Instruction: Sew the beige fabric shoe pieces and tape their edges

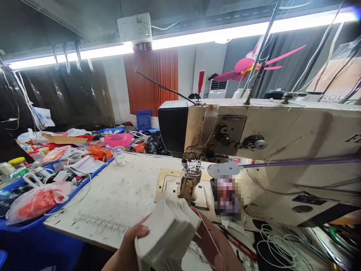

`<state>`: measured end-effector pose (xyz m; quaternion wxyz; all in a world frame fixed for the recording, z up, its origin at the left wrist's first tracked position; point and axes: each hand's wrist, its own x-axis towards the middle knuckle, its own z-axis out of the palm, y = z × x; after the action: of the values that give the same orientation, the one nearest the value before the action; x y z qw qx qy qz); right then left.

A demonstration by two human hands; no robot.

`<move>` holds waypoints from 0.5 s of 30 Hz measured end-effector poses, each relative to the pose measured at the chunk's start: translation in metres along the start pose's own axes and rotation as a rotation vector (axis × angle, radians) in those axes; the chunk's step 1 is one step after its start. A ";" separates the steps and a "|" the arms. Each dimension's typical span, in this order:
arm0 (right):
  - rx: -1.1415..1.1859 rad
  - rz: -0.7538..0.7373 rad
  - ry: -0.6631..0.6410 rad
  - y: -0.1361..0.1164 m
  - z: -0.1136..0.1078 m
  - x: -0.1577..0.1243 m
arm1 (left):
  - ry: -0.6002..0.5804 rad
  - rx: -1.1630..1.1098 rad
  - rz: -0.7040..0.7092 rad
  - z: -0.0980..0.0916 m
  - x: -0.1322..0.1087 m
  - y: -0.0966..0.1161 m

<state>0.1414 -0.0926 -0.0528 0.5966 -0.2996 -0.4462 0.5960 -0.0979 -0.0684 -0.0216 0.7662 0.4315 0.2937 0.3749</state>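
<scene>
While the left hand (128, 242) pinches the white layered stack (166, 235), thumb on top, the right hand (216, 241) flanks it, grip unclear. Stack between them, far end toward sewing-machine post (189, 184); right hand nearer post.

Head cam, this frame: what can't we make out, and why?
All in the head view:
Left hand: most fingers beyond the thumb, hidden by the white stack.
Right hand: fingertip contact unclear, blurred and partly behind the stack.
White stack: lower end, cut off by the bottom edge.
Lettering on the sewing machine: cut off by the right edge.
Pixelated patch: content masked.
Ruler marks: too small to read.
</scene>
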 end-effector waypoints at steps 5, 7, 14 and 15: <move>-0.439 -0.004 -0.222 -0.035 -0.006 0.005 | -0.130 0.452 -0.080 0.022 -0.013 0.013; -0.663 -0.156 -0.299 -0.047 0.007 0.007 | -0.134 0.615 -0.110 0.028 -0.014 0.013; -0.740 -0.575 -0.508 -0.048 0.031 -0.012 | 0.154 0.099 -0.003 0.018 -0.006 0.004; -0.733 -0.585 -0.437 -0.045 0.028 -0.017 | 0.169 0.024 0.022 0.016 -0.007 0.004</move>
<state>0.1386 -0.1190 -0.0045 0.4869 -0.2203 -0.8050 0.2576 -0.0907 -0.0802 -0.0093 0.7293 0.4107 0.3567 0.4149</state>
